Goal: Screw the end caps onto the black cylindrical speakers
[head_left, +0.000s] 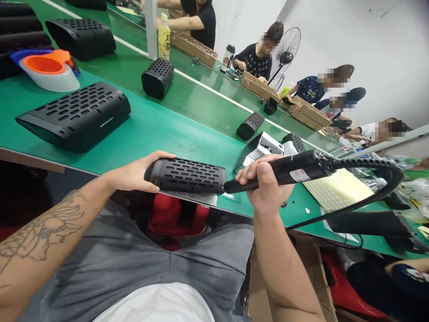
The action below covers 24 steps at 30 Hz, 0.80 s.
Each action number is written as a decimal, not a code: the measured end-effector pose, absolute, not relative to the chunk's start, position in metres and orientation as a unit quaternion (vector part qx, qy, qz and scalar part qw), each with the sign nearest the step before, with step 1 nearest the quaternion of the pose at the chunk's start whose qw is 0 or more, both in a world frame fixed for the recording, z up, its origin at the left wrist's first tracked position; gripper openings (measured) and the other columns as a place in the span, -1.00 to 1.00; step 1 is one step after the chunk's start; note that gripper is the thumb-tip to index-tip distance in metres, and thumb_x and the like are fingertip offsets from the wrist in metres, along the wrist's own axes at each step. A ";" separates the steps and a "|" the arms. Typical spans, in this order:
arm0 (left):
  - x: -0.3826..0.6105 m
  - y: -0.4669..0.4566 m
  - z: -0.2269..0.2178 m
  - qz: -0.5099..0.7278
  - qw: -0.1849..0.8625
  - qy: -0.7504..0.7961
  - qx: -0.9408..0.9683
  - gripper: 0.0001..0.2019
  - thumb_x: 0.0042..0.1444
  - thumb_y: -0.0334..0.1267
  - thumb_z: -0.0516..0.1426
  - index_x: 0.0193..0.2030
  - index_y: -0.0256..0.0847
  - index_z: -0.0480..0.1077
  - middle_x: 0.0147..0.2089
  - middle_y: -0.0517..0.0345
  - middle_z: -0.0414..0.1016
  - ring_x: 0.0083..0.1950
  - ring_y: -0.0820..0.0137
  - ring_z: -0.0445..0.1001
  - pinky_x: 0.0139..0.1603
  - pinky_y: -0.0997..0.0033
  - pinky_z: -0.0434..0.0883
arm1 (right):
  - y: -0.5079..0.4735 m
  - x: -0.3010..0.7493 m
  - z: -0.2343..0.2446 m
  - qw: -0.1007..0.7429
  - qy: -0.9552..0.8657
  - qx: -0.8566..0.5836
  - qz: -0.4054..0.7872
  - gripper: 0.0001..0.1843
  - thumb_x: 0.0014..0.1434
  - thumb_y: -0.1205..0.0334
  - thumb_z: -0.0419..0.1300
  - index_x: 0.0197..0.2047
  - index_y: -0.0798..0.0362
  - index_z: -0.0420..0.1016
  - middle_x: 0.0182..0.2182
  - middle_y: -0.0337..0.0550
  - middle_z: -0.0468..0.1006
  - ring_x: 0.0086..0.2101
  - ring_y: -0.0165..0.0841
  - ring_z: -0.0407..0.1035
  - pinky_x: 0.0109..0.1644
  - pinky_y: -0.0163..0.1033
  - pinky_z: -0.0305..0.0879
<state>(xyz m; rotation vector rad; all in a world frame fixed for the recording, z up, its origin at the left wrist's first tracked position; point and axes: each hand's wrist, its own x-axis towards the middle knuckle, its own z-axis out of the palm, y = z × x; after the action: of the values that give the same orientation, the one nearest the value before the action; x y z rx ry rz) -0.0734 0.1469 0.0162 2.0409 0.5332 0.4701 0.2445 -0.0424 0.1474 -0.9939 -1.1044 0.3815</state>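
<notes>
On the near edge of the green workbench lies a black slotted housing (189, 174), its vented side facing up. My left hand (139, 174) grips the housing's left end, thumb in front and fingers behind. In my right hand (264, 181) is a black electric screwdriver (291, 170), fingers wrapped round its body and a cable running off to the right. The screwdriver's tip meets the housing's right end, near the lower corner. A screw there is too small to make out. A clear plastic piece (197, 198) lies under the housing at the bench edge.
A larger black housing (80, 116) and an orange-and-white tape dispenser (50, 67) stand at the left. More housings (158, 78) sit on the green conveyor (204, 103). An open box (259, 150) and a yellow sheet (338, 190) lie right. Several people work across the line.
</notes>
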 end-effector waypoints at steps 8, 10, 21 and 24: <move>-0.073 0.144 0.015 0.196 0.497 0.235 0.812 0.17 0.04 0.22 0.64 0.75 0.05 0.37 0.56 -0.13 0.64 0.46 -0.22 0.73 0.47 -0.06 0.72 | -0.038 0.243 0.145 0.672 -0.548 -0.452 0.208 -0.41 0.29 -0.30 0.69 -0.23 -0.11 0.49 -0.57 -0.46 0.52 -0.64 -0.41 0.40 -0.47 -0.19 0.58; -0.073 0.144 0.015 0.200 0.492 0.235 0.814 0.17 0.03 0.23 0.64 0.74 0.05 0.38 0.55 -0.12 0.65 0.46 -0.22 0.72 0.49 -0.07 0.71 | -0.037 0.244 0.145 0.652 -0.564 -0.452 0.229 -0.40 0.29 -0.31 0.69 -0.25 -0.10 0.49 -0.57 -0.44 0.53 -0.63 -0.41 0.42 -0.45 -0.18 0.60; -0.073 0.142 0.012 0.206 0.472 0.253 0.819 0.20 0.02 0.34 0.61 0.75 0.03 0.39 0.59 -0.11 0.62 0.50 -0.23 0.68 0.51 -0.07 0.70 | -0.038 0.248 0.142 0.626 -0.568 -0.461 0.271 -0.49 0.35 -0.23 0.68 -0.24 -0.09 0.56 -0.53 -0.40 0.57 -0.56 -0.38 0.49 -0.37 -0.16 0.64; -0.070 0.138 0.012 0.221 0.467 0.257 0.817 0.18 0.05 0.38 0.58 0.74 0.04 0.40 0.56 -0.09 0.64 0.46 -0.19 0.70 0.52 -0.06 0.68 | -0.038 0.256 0.153 0.654 -0.550 -0.453 0.254 -0.52 0.35 -0.15 0.67 -0.27 -0.08 0.56 -0.54 -0.40 0.54 -0.58 -0.37 0.49 -0.38 -0.15 0.64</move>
<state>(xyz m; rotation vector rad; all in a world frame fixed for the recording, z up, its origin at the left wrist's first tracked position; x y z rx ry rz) -0.0696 0.1376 0.0124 2.0051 0.6314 0.5414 0.2562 -0.0377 0.1531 -1.0286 -1.2481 0.5759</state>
